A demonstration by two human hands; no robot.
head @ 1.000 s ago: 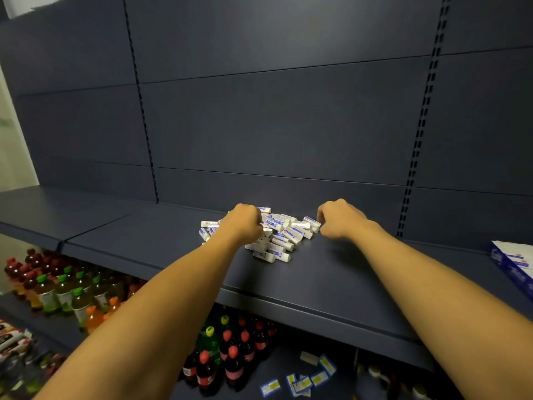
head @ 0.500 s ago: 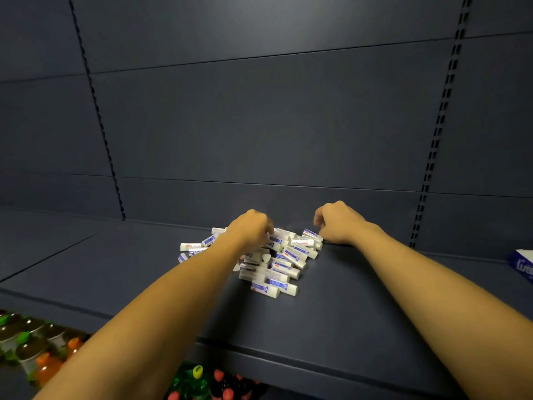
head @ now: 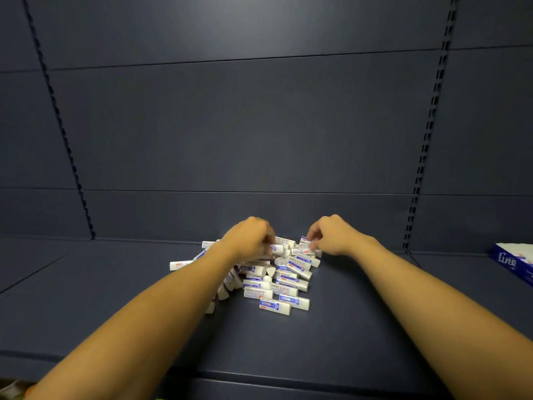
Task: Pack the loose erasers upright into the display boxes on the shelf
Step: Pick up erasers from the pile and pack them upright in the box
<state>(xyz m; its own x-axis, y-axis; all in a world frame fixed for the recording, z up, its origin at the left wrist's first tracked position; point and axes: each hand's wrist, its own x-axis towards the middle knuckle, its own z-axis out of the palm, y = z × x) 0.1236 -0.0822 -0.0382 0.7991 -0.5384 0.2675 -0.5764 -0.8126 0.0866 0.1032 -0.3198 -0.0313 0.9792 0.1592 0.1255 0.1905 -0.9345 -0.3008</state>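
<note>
A heap of several white erasers [head: 277, 284] with blue-and-red sleeves lies flat on the dark shelf [head: 331, 336], near the back panel. My left hand [head: 249, 238] sits on the back left of the heap, fingers curled round one or more erasers. At the back right of the heap, my right hand [head: 331, 235] pinches an eraser [head: 302, 249] with its fingertips. A blue-and-white display box [head: 513, 264] shows at the right edge, cut off by the frame.
The shelf's back panel [head: 259, 140] rises just behind the heap, with slotted uprights at left and right. Bare shelf surface spreads left, right and in front of the erasers. The shelf's front edge [head: 259, 376] runs along the bottom.
The view has moved closer and lower, so the bottles below have left the frame. Both hands stayed at the heap; the right hand's fingers now pinch an eraser.
</note>
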